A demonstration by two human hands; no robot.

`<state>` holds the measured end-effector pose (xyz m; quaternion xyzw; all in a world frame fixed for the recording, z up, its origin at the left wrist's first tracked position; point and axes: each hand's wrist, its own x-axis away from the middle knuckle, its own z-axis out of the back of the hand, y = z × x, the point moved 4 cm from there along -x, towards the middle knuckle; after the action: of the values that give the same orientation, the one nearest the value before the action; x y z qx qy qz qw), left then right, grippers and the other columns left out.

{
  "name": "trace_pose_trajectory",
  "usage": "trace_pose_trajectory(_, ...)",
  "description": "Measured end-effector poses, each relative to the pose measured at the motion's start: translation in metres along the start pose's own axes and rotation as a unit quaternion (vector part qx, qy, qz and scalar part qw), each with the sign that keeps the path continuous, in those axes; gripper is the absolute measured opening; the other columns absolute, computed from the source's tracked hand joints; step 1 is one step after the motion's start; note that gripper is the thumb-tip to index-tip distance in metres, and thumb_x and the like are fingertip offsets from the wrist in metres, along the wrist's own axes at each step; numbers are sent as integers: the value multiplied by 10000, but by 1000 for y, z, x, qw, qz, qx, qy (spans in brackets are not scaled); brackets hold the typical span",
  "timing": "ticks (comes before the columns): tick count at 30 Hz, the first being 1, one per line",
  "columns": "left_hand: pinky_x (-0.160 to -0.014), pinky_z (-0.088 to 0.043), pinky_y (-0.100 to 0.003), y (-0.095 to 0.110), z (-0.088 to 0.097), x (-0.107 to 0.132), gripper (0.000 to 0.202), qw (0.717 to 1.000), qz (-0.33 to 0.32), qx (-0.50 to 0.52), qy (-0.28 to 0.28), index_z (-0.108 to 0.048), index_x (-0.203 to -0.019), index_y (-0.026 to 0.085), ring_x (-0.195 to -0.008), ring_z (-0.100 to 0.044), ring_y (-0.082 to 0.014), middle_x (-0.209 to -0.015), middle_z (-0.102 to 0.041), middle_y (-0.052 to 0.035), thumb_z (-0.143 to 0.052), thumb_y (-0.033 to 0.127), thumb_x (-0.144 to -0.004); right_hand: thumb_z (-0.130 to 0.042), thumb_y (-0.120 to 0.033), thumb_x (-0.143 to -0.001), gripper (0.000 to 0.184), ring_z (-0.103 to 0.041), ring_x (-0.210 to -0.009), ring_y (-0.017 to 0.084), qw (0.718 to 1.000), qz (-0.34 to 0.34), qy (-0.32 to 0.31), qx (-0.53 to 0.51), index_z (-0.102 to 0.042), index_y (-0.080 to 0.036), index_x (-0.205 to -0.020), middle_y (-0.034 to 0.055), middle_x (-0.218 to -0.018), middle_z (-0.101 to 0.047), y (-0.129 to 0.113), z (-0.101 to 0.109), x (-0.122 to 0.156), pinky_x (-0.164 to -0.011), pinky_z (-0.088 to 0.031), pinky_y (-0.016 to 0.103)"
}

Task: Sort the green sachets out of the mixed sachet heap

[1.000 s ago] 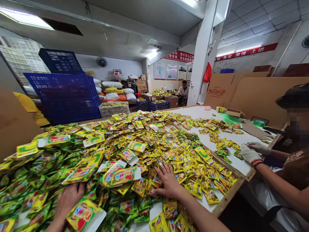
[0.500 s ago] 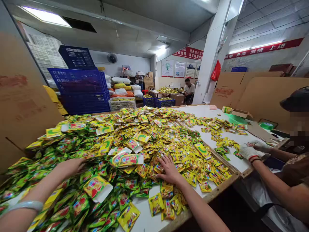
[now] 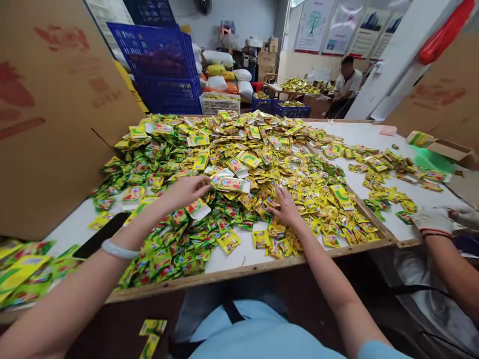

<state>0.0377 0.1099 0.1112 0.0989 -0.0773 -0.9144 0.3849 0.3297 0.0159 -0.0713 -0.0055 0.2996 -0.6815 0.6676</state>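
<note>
My left hand (image 3: 192, 190), with a pale bangle on its wrist, reaches over the heap to the left end of a small printed carton (image 3: 230, 184). Its fingers are slightly bent and apart, at the carton's edge; no firm hold shows. Another open-ended carton (image 3: 199, 209) lies just below that hand. My right hand (image 3: 287, 207) rests palm down, fingers spread, on small yellow snack packets (image 3: 318, 209). Green packets (image 3: 175, 249) are piled on the left and front of the white tabletop (image 3: 220, 260).
A black phone-like slab (image 3: 103, 235) lies at the left beside a tall cardboard sheet (image 3: 56, 149). A wooden rim (image 3: 254, 269) edges the table. To the right, a co-worker's gloved hand (image 3: 432, 221) is by more packets. Blue crates (image 3: 164, 65) stand behind.
My left hand has moved right across the green packets to the printed carton. My right hand stays on the yellow packets. The view has tilted down, showing the table's front edge.
</note>
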Motion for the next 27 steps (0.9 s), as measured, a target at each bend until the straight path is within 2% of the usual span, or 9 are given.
trace_pose_trajectory(4,-703,-454,-252,42,-66,17,292,996,-72,13,-45,-622,-1031,188,-751,-583,-176,-854,-630,-56,-444,381,-906,-574,-417,-910,526,-425,-1284,338,999,41,28,7,-518,-135,-1350,205,-1329,-504,-23,21,29,-1078,-325,528)
trace_pose_trajectory(7,-794,-480,-288,58,-116,30,226,991,-123,-29,-44,-615,-1038,177,-860,-603,-197,-954,-630,-88,-473,238,-873,-620,-409,-879,407,-514,-1161,287,990,141,-17,19,-600,-190,-1221,148,-1188,-588,-56,11,67,-1014,-402,462)
trace_pose_trajectory(10,-982,-439,-402,50,-157,36,515,984,-154,-90,-29,-584,-1212,177,-1159,-540,-276,-1233,-566,-132,-507,59,-717,-617,-365,-883,365,-521,-1128,259,965,239,-86,59,-586,-160,-1184,132,-1132,-607,-80,-20,90,-1004,-402,431)
trace_pose_trajectory(13,-1033,-407,-472,31,-183,37,731,976,-176,-121,-36,-566,-1302,239,-1290,-457,-326,-1423,-435,-155,-518,-10,-617,-592,-304,-893,300,-561,-1010,247,959,256,-66,96,-574,-119,-1129,110,-1025,-636,-83,-36,86,-917,-440,396)
trace_pose_trajectory(16,-936,-477,-442,22,-188,37,589,966,-217,-140,11,-621,-1245,290,-1180,-550,-293,-1347,-520,-141,-487,-6,-754,-633,-226,-834,256,-580,-855,224,963,252,-39,88,-574,-122,-1062,70,-917,-651,-80,-35,74,-786,-451,350)
trace_pose_trajectory(20,-923,-473,-426,28,-172,36,399,958,-248,-97,103,-701,-1056,255,-1061,-596,-256,-1171,-642,-92,-458,25,-838,-554,-141,-871,101,-582,-750,181,974,225,-11,14,-588,-159,-965,33,-798,-640,-76,-19,66,-697,-427,293)
trace_pose_trajectory(22,-902,-476,-381,35,-155,34,321,972,-208,-7,105,-698,-999,230,-1005,-608,-228,-1095,-669,-80,-440,81,-877,-506,-180,-916,98,-580,-714,163,981,179,-6,-72,-603,-170,-919,41,-775,-635,-75,-3,66,-662,-427,265)
trace_pose_trajectory(24,-822,-490,-316,41,-136,31,265,980,-130,116,97,-679,-973,206,-883,-622,-193,-965,-683,-73,-424,167,-915,-506,-280,-943,164,-578,-688,150,977,101,-5,-186,-619,-175,-889,50,-780,-640,-73,17,64,-628,-435,247)
trace_pose_trajectory(27,-657,-471,-254,46,-118,24,258,955,-5,283,85,-642,-941,174,-686,-586,-162,-773,-644,-45,-421,306,-934,-587,-435,-901,277,-554,-606,131,933,-65,22,-353,-612,-172,-817,33,-715,-612,-61,41,56,-556,-430,232)
